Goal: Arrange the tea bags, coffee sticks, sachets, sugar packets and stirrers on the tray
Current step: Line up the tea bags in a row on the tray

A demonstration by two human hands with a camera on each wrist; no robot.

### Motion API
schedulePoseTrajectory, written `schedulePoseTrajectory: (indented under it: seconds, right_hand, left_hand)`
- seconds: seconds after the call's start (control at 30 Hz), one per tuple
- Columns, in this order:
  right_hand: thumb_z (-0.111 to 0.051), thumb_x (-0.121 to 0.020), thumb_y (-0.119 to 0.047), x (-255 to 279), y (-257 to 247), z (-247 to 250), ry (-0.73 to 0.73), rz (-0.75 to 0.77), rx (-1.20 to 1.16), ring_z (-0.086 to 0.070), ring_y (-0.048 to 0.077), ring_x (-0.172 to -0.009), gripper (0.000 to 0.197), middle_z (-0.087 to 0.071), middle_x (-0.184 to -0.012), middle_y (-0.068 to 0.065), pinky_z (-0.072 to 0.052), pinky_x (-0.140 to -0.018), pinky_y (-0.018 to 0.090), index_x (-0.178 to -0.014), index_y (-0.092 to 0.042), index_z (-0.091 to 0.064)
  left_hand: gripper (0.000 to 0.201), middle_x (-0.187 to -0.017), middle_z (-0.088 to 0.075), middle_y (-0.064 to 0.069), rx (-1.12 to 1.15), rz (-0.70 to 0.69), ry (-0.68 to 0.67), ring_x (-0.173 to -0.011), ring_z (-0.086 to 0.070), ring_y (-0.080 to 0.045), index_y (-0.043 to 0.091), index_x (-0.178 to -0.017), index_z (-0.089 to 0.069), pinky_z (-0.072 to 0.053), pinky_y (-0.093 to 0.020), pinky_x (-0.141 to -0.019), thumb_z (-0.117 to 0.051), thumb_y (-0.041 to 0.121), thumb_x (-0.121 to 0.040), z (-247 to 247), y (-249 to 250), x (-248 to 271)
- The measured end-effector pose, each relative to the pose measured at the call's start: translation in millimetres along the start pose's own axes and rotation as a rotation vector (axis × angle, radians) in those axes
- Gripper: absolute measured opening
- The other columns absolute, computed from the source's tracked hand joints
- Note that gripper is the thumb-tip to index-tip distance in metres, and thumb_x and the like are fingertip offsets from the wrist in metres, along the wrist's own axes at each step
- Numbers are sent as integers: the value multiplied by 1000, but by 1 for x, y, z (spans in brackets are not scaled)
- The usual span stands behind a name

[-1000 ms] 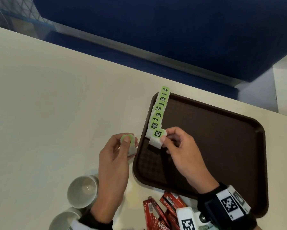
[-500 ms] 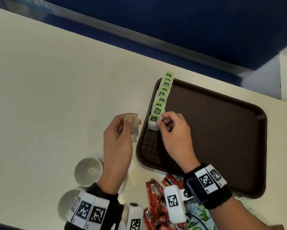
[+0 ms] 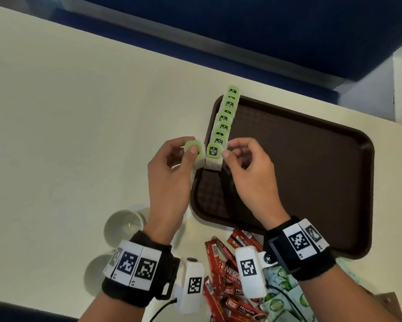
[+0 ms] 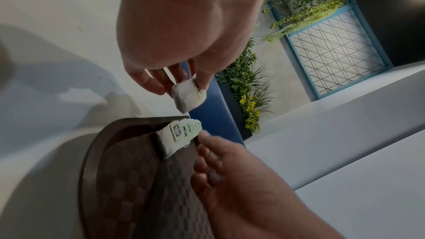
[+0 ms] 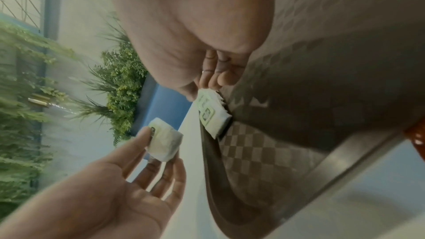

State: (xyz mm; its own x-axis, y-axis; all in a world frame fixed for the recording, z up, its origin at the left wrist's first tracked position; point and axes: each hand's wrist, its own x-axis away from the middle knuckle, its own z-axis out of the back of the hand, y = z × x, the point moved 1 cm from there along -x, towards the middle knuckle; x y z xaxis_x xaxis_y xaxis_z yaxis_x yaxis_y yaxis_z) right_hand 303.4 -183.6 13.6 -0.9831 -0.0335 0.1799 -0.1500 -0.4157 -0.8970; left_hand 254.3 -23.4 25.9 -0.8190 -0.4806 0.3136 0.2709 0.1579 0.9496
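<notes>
Left hand (image 3: 169, 175) nearer tray (image 3: 311, 163), grip pinching tea bag (image 3: 199, 157)

Tea bags (image 3: 224, 123) line the tray's (image 3: 311, 159) left edge from its far corner. Cups (image 3: 123, 225) stand on the counter (image 3: 79, 135) left of its near corner, coffee sticks (image 3: 221, 263) and sachets (image 3: 281, 296) before it.

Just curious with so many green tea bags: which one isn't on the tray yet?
The tea bag pinched in the left hand, beside the tray; the others form a row inside it.
</notes>
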Motion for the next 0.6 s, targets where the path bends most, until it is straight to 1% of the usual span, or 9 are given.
schedulePoseTrajectory:
  seconds: [0.07,0.13,0.23,0.3,0.33,0.4,0.5,0.6]
  right_hand:
    - [-72,-101,-28,2,-10,4,-102,2,-54,-68,7,-99,15,-74,-104,-8,-54,-86,17,-115,-25,-73]
    - [-71,-102,-29,3,-19,7,-203,15,-73,-69,5,-106,17,-75,-109,-11,-54,-91,16,-118,-24,-74]
    - [-73,-100,-27,6,-25,9,-270,42,-66,-71,9,-104,16,-76,-107,-11,-57,-91,21,-116,-24,-75]
    - [-75,-99,-23,7,-22,9,-264,46,-37,-71,12,-101,14,-76,-105,-9,-58,-90,25,-112,-24,-75]
    - [-76,-98,-21,8,-18,10,-249,37,-33,-71,12,-100,12,-76,-104,-8,-58,-89,25,-111,-23,-74]
    - [-76,-98,-20,10,-11,11,-192,10,-27,-71,9,-98,11,-76,-103,-9,-57,-86,20,-108,-22,-73]
    - [-77,-97,-21,15,1,11,-115,-40,19,-69,2,-96,11,-76,-101,-13,-53,-81,12,-106,-25,-73]
    - [-77,-97,-23,18,11,4,-94,-80,71,-69,-1,-95,10,-75,-98,-15,-54,-79,13,-104,-29,-72]
  left_hand:
    - [14,-101,-80,6,0,-5,-16,-94,-73,-6,22,-112,-78,-56,-17,-84,-77,19,-99,-3,1,-1]
    - [14,-101,-81,5,-5,-11,-52,-96,-75,-8,20,-112,-78,-58,-20,-86,-78,19,-98,-5,3,-1]
    - [14,-96,-80,10,-34,-26,-112,-93,-75,-5,18,-112,-79,-58,-18,-84,-78,19,-98,-8,6,-2]
    - [15,-95,-80,12,-43,-33,-140,-93,-75,-3,17,-113,-79,-57,-15,-82,-78,18,-98,-9,7,-2]
    - [16,-97,-81,11,-44,-37,-146,-95,-76,-3,16,-114,-79,-57,-15,-81,-77,17,-98,-9,8,-2]
    - [17,-102,-81,10,-39,-34,-132,-97,-75,-1,15,-117,-78,-56,-12,-80,-75,18,-100,-8,7,-3]
    - [15,-103,-79,13,-38,-17,-97,-93,-73,5,17,-117,-77,-52,-7,-75,-71,21,-104,-4,5,-2]
    - [13,-102,-79,12,-46,-11,-71,-93,-72,1,18,-114,-77,-52,-9,-78,-70,22,-104,0,0,-2]
